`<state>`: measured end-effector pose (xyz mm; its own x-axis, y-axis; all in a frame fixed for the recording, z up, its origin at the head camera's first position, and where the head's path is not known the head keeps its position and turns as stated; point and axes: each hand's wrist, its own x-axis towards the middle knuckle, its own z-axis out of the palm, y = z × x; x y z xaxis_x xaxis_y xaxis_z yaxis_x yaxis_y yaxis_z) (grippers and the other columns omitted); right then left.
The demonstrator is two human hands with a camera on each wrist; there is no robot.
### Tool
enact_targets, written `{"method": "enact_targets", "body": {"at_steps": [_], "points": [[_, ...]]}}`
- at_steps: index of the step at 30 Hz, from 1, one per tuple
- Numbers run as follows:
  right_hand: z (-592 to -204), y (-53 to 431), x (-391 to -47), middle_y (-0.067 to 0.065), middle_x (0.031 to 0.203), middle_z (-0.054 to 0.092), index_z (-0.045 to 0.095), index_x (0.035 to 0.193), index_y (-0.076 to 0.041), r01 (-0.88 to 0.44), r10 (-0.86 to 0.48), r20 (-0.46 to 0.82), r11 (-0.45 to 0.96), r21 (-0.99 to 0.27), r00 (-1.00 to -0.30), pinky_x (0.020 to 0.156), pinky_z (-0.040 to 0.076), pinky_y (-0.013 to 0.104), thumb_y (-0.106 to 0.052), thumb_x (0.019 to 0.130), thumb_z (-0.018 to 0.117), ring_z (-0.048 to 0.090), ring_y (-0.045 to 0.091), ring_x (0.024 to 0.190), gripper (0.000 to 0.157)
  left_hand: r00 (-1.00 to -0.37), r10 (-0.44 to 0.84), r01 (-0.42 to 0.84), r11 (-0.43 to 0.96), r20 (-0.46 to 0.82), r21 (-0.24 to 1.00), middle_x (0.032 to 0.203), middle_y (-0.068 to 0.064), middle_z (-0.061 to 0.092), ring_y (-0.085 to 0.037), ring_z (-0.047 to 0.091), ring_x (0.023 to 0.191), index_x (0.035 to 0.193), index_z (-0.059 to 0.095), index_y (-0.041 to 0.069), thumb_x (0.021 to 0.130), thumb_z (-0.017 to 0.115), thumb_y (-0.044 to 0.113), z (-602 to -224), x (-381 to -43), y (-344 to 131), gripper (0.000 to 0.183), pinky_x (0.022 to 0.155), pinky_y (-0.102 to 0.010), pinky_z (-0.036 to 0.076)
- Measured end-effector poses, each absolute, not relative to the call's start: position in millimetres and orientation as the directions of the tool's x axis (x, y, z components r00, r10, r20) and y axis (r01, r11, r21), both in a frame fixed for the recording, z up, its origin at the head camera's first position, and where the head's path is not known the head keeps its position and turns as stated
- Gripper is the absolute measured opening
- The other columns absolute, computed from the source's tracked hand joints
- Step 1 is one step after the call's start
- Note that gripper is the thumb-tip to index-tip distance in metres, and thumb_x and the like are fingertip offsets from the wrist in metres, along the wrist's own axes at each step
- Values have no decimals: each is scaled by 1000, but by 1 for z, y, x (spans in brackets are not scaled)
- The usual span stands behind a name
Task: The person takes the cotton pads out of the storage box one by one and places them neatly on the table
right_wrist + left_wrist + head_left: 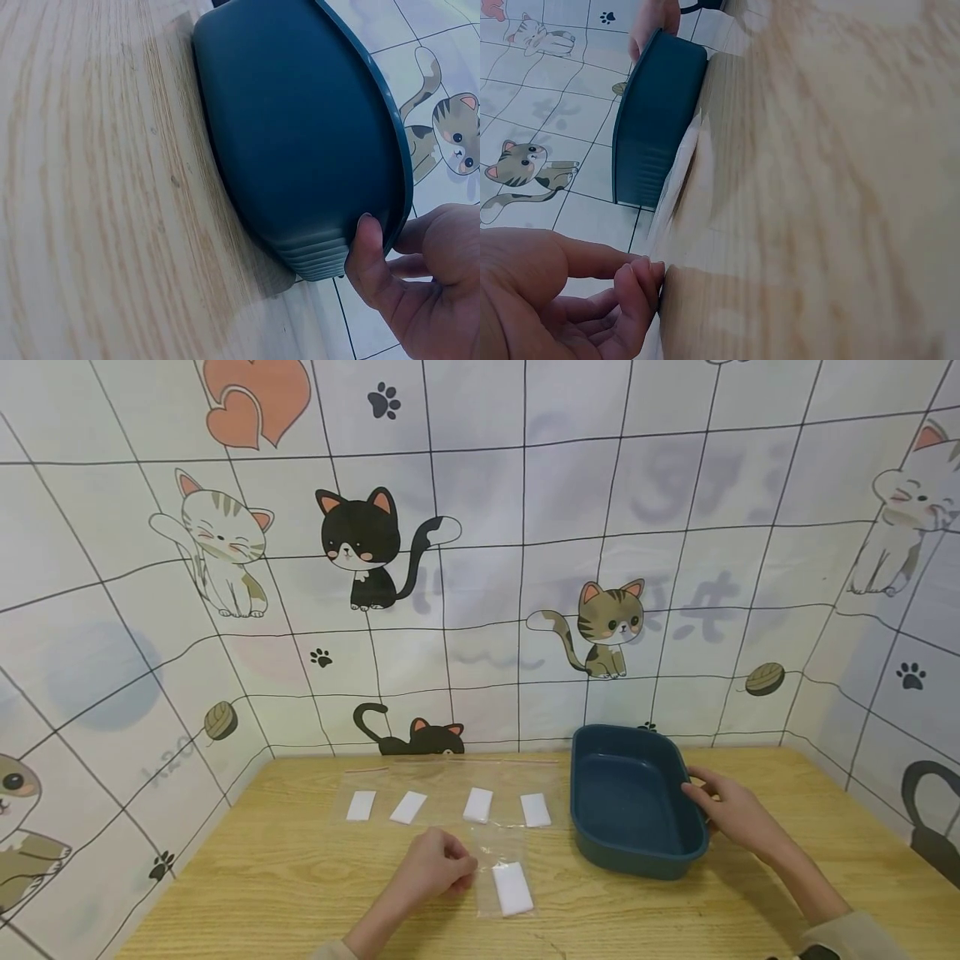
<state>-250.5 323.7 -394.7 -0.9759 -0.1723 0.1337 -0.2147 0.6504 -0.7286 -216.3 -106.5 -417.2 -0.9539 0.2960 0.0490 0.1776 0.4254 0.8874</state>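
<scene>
My left hand (438, 862) is low over the table, its thumb and forefinger pinching the left edge of a small clear plastic bag (495, 846). Inside that bag lies a white rectangular piece (513, 889). In the left wrist view the bag's film (679, 176) rises a little off the wood beyond the fingertips (646, 271). At the right, my right hand (731, 810) grips the side rim of a dark blue plastic basin (637, 806), thumb on one side of the wall and fingers on the other. The right wrist view shows the basin's ribbed end (315, 255) beside the thumb.
Several clear zip bags (442, 777), each with a white rectangle (362, 806), lie in a row at the back of the wooden table (300, 877), left of the basin. A cat-patterned sheet (480, 568) hangs behind the table and along both sides.
</scene>
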Motion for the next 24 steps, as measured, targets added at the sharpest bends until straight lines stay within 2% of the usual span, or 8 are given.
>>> {"method": "enact_targets", "body": {"at_steps": [6, 17, 24], "points": [[-396, 323, -251, 30, 107, 61, 31, 144, 21, -224, -169, 150, 659, -718, -974, 57, 57, 36, -15, 108, 47, 67, 22, 67, 53, -954, 296, 187, 435, 56, 881, 60, -5, 64, -10, 59, 50, 71, 68, -3, 87, 69, 0, -420, -219, -109, 16, 49, -27, 54], [-396, 323, -250, 30, 106, 61, 31, 143, 22, -221, -167, 146, 663, -715, -975, 57, 57, 33, -15, 108, 48, 68, 23, 70, 53, -953, 297, 198, 477, 55, 856, 58, -4, 63, -10, 60, 49, 70, 65, 0, 86, 69, 1, -418, -220, -111, 16, 48, -26, 53], [-398, 325, -252, 30, 109, 60, 31, 145, 20, -201, -160, 127, 656, -727, -979, 60, 57, 32, -20, 109, 47, 68, 24, 78, 56, -954, 298, 183, 467, 41, 865, 58, -5, 64, -11, 60, 50, 72, 66, -1, 85, 68, 1, -415, -218, -112, 13, 49, -26, 54]]}}
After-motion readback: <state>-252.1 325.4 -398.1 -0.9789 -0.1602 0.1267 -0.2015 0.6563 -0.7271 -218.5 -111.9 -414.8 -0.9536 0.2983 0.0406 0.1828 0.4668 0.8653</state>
